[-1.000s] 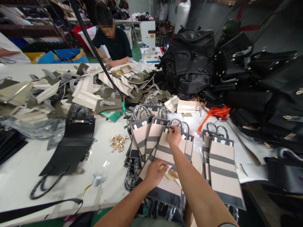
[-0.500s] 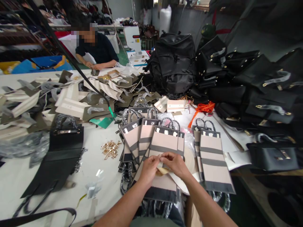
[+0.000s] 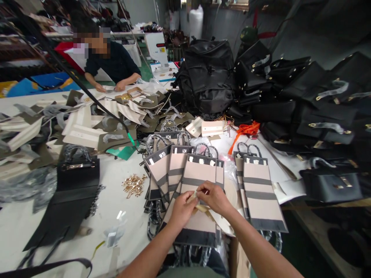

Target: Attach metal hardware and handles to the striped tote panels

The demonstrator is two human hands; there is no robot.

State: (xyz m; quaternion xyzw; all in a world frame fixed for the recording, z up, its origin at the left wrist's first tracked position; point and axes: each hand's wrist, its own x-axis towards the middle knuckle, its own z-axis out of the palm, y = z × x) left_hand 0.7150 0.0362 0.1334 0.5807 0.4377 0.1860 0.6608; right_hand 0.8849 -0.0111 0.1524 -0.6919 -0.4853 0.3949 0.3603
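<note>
My left hand and my right hand meet over a beige and black bag panel, fingertips nearly touching. Both are closed in a pinch on a pale strip of tape, whose yellowish backing curls below the fingers. Beside my right hand, partly hidden by it, lies a roll of cream tape. Small pale tape pieces stick along the dark top edge of the panel under my hands. More panels with plastic-wrapped handles overlap behind and to the left.
Gold metal fittings lie in a heap left of the panels. A black bag piece rests further left. Finished panels lie at right, near piled black bags. A co-worker sits across the table beyond loose bag parts.
The view has shifted slightly, so things sit a little further left. My fingers have moved slightly on the tape strip. The co-worker's hands have moved apart.
</note>
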